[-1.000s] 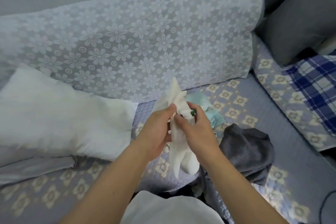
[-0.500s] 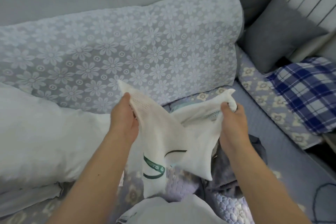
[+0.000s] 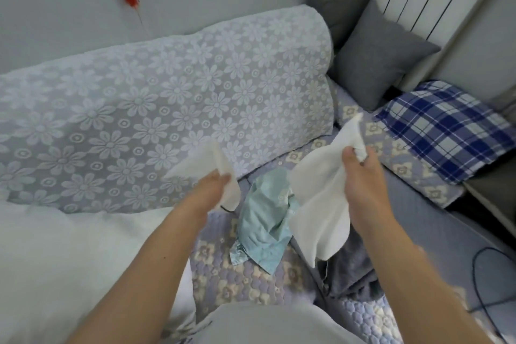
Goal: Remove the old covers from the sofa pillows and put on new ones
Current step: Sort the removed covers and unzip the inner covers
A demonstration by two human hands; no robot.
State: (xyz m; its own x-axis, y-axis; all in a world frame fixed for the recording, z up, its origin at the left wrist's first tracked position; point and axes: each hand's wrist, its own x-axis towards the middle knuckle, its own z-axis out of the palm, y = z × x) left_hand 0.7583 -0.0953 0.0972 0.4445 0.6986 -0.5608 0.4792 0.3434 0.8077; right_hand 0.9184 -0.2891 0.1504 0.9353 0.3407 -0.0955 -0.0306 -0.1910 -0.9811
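Note:
My left hand grips one bunch of a white knitted pillow cover, and my right hand grips another bunch of it. The hands are held apart above the sofa seat. Between them I see no white cloth, so I cannot tell how the two bunches join. A bare white pillow insert lies at the left on the seat. A crumpled light blue cover lies on the seat between my hands. A dark grey cover lies heaped under my right forearm.
A lace-covered back cushion with a flower pattern runs behind the seat. At the right stand a grey pillow and a blue plaid pillow. A black cable lies at the sofa's right edge.
My hands have spread further apart, pulling the white cover open. The light blue cover now shows between them. The view has tilted up and to the right.

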